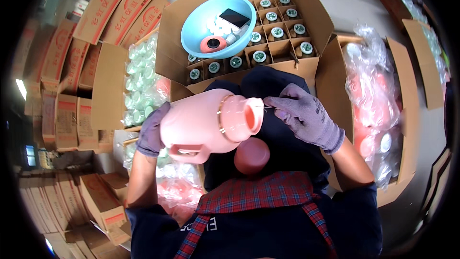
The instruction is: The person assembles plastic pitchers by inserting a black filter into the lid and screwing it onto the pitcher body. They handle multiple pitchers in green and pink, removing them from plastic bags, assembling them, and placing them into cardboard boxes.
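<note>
A pink thermos jug (194, 117) lies tilted on its side over my lap, its spout turned right and its handle toward me. My left hand (152, 132), in a grey glove, is closed round the base end of the jug. In another grey glove, my right hand (306, 115) pinches a thin strand (269, 107) just beside the spout opening. Whether the strand is wire or thread I cannot make out. A round pink cup-like lid (252, 156) rests on my lap below the jug's neck.
Ahead stands a divided carton (287, 60) of bottle-like items with green-marked white tops. On it sits a blue basin (191, 31) with a phone (234, 17), a pink spool (212, 44) and small white pieces. Cartons of bagged pink (376, 96) and green items (140, 81) flank me; stacked boxes (103, 12) stand left.
</note>
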Available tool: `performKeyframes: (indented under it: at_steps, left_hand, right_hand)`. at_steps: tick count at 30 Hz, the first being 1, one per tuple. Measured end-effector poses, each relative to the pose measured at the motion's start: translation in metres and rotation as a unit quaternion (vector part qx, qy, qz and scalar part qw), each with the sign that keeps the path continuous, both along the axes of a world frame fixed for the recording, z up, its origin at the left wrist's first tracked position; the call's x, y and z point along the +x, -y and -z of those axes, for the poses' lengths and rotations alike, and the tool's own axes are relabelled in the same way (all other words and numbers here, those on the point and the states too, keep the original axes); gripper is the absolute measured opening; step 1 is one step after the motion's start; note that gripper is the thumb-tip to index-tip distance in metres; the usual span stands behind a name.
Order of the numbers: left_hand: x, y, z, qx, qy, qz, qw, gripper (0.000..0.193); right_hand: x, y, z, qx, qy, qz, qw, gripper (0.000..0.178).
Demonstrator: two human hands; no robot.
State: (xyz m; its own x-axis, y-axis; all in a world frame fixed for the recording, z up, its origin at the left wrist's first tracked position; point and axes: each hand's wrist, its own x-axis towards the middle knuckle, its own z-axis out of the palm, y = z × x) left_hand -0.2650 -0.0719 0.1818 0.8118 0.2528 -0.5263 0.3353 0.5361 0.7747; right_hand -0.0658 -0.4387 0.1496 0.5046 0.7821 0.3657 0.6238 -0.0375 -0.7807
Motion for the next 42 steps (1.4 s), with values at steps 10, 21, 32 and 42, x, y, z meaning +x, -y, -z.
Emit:
performKeyframes:
  at_steps: [10,21,32,42]
  left_hand:
    - [0.082,0.03,-0.038,0.45,-0.049,0.093,0.887,0.045]
    - [0.097,0.099,-0.082,0.766,0.182,0.341,0.514,0.085]
    - [0.136,0.075,-0.073,0.651,0.157,0.319,0.67,0.07]
    - [0.159,0.069,-0.083,0.57,0.092,0.344,0.74,0.071]
  right_hand:
    - [-0.003,0.002,0.046,0.054,-0.062,0.073,0.994,0.044]
    - [0.006,-0.002,0.044,0.002,-0.093,0.108,0.99,0.041]
    - [0.025,0.015,0.012,-0.111,0.107,0.118,0.981,0.034]
    - [0.024,-0.007,0.012,-0.194,0.261,0.204,0.923,0.033]
